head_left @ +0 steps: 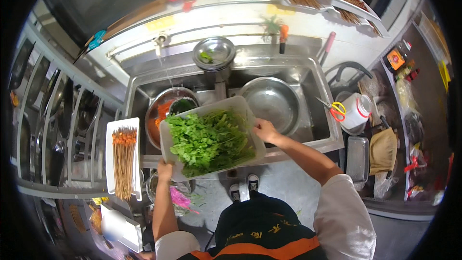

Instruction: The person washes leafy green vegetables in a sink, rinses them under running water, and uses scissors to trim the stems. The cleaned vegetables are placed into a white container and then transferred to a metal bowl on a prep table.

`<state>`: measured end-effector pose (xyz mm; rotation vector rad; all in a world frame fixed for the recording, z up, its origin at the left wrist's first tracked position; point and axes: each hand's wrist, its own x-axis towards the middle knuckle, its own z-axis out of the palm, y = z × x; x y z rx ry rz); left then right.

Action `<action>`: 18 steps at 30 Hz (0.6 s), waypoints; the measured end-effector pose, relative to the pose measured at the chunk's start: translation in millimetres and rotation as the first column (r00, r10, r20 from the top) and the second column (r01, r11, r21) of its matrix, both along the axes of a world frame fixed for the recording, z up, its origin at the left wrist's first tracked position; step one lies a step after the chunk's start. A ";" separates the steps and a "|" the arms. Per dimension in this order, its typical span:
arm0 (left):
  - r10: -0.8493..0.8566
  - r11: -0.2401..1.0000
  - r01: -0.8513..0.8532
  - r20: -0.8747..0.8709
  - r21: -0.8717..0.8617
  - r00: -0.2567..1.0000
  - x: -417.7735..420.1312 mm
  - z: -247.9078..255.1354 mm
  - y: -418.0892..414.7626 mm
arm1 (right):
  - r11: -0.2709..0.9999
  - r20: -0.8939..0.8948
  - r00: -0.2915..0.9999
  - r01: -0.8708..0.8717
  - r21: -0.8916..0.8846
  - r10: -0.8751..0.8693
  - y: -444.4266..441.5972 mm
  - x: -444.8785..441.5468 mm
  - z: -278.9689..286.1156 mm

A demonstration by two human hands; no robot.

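Note:
Between my hands is a translucent plastic tub heaped with leafy green cilantro. My left hand grips its near left corner, and my right hand holds its right end. The tub is above the front edge of a double stainless steel sink. It partly hides a metal bowl in the left basin, where orange food and a dark round container sit. Under the right side of the tub's far edge, the right basin holds a wide metal bowl.
A thin stream runs from the tap. Stacked metal bowls stand on the sink's divider. Left is a white tray of skewers beside a metal rack. Scissors and a white jar are right. A pink bag lies low left.

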<state>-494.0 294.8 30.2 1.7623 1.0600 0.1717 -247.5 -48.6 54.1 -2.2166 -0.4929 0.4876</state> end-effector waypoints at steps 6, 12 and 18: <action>-0.260 0.930 0.238 -0.044 -0.281 0.964 20.5 58.6 -35.2 | 0.986 -0.059 0.988 0.149 0.077 -0.144 -58.5 -18.0 5.2; -0.223 0.876 0.249 0.110 -0.412 0.968 14.6 26.5 -93.5 | 0.983 -0.061 0.982 0.181 0.043 -0.178 -123.0 2.5 25.5; 0.022 0.926 0.033 0.143 -0.375 0.989 6.2 35.9 -151.1 | 0.985 -0.067 0.992 -0.098 0.144 0.109 -139.6 35.7 6.1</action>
